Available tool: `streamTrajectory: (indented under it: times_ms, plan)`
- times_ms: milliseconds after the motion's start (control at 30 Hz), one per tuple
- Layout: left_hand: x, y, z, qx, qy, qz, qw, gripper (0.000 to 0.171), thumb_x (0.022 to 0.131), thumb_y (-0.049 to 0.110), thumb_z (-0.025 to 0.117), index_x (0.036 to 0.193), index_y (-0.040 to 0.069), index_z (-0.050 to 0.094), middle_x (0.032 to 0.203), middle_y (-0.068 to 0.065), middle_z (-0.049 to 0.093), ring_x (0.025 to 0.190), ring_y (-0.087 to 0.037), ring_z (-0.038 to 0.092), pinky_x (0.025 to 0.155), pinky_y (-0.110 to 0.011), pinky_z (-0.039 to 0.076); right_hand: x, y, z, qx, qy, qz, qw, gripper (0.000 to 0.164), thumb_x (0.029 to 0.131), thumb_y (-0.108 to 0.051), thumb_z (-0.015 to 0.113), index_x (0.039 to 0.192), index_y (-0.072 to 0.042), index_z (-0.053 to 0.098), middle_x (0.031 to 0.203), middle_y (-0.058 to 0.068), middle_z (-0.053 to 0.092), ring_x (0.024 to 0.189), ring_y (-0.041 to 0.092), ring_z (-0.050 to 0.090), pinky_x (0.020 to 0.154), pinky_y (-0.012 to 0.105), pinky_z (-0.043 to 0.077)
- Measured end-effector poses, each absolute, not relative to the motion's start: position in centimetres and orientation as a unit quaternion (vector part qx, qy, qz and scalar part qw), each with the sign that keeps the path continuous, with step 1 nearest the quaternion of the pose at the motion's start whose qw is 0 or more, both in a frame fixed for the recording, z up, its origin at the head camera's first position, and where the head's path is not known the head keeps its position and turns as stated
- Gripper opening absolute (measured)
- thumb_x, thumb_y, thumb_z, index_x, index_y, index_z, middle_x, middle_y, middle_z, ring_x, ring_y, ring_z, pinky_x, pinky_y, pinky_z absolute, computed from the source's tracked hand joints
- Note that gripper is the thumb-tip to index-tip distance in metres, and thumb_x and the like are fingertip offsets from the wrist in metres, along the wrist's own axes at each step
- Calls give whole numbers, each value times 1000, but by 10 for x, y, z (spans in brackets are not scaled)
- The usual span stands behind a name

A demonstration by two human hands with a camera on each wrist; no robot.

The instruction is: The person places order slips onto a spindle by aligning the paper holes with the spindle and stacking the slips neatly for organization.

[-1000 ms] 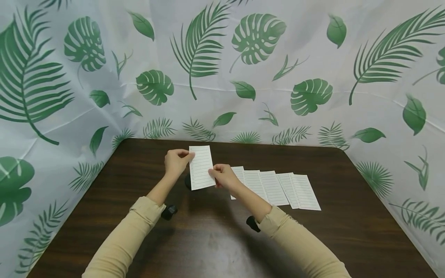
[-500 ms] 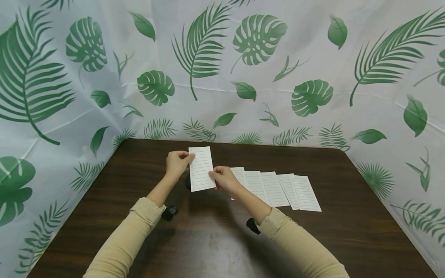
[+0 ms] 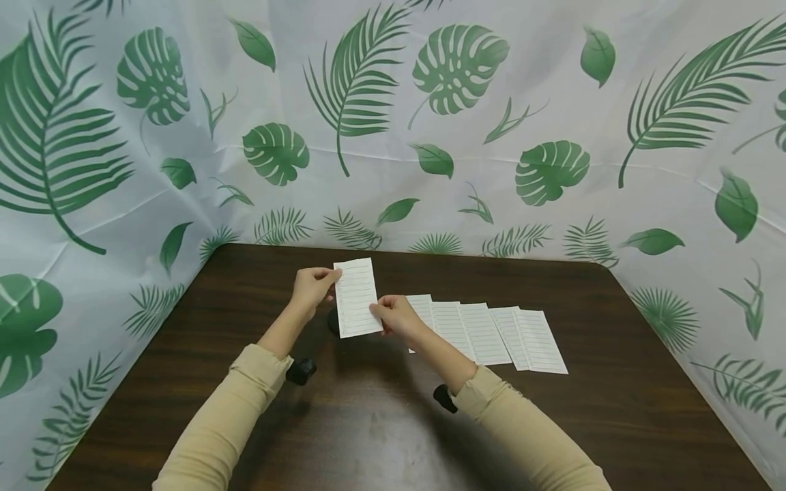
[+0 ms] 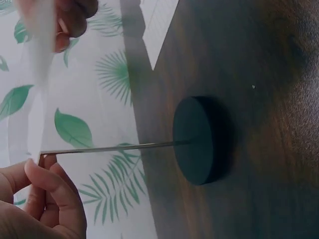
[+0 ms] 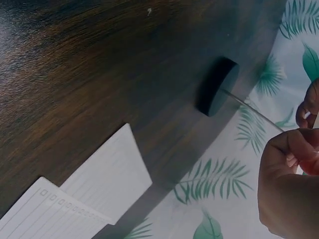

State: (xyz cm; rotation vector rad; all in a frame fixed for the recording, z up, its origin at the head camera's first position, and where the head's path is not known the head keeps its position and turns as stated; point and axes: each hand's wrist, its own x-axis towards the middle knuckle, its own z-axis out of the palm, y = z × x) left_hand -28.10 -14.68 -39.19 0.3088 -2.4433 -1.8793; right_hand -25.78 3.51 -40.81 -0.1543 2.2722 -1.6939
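In the head view, my left hand (image 3: 310, 290) pinches the upper left edge of a lined white checklist card (image 3: 357, 298). The right hand (image 3: 398, 315) grips the same card by its lower right edge. Behind the card stands a round black base (image 4: 192, 142), mostly hidden in the head view. A thin metal rod (image 4: 114, 148) rises from this base. In the left wrist view, the rod's top end reaches the left fingertips at the card; whether it passes through the card I cannot tell. The right wrist view shows the rod running behind the right hand (image 5: 289, 174).
To the right, several similar lined cards (image 3: 485, 334) lie overlapping in a row on the dark wooden table (image 3: 614, 409). Leaf-patterned cloth (image 3: 393, 191) hangs behind the table's far edge and along both sides. A black wrist camera (image 3: 301, 372) sits under the left forearm.
The left thumb and fingers have shifted slightly at the card's upper left, and a fingertip now shows below the thumb. The card has barely moved; the right hand keeps its grip.
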Motion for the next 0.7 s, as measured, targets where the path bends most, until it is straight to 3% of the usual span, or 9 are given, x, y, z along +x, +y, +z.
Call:
streamTrajectory:
  times_ms: [233, 700]
  plan:
    - [-283, -152, -412, 114, -803, -584, -28, 30, 92, 20, 60, 105, -6, 67, 64, 2, 53, 52, -6, 46, 52, -19, 48, -260, 39, -428, -56, 808, -558, 179, 22, 94, -11, 54, 74, 0, 57, 50, -2, 41, 41, 8, 39, 43, 18, 38]
    - [-293, -157, -449, 129, -842, -521, -59, 26, 85, 17, 68, 99, -4, 69, 59, 0, 51, 50, -8, 40, 46, -18, 39, -271, 36, -455, -52, 840, -480, 246, 27, 91, -9, 57, 65, -2, 58, 45, -1, 43, 38, 6, 37, 38, 15, 31]
